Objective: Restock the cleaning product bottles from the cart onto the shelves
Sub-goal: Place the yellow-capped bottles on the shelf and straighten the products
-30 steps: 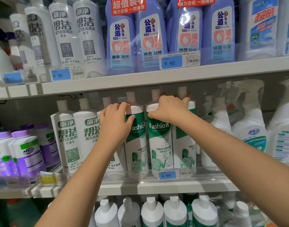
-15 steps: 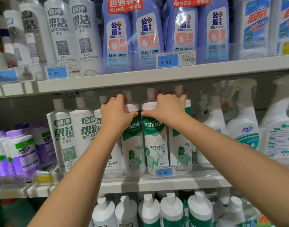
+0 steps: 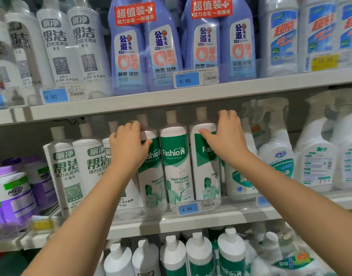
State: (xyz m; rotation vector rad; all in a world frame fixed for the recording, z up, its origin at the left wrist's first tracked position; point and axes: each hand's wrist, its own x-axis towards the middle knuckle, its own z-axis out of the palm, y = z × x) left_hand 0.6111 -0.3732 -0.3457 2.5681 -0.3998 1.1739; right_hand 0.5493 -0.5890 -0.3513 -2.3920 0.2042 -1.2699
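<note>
Left hand (image 3: pixel 129 150) gripped shoulder of left bottle (image 3: pixel 151 182), right hand (image 3: pixel 228 142) gripped shoulder of right bottle (image 3: pixel 205 176), middle bottle (image 3: pixel 176 166) upright between them, all on shelf (image 3: pixel 191 222).

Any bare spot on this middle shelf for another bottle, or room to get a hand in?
No bare shelf floor shows in front: white bottles, green bottles gripped by left hand and right hand, and spray bottles stand packed. Hand room only above the purple bottles, under the upper shelf.
</note>
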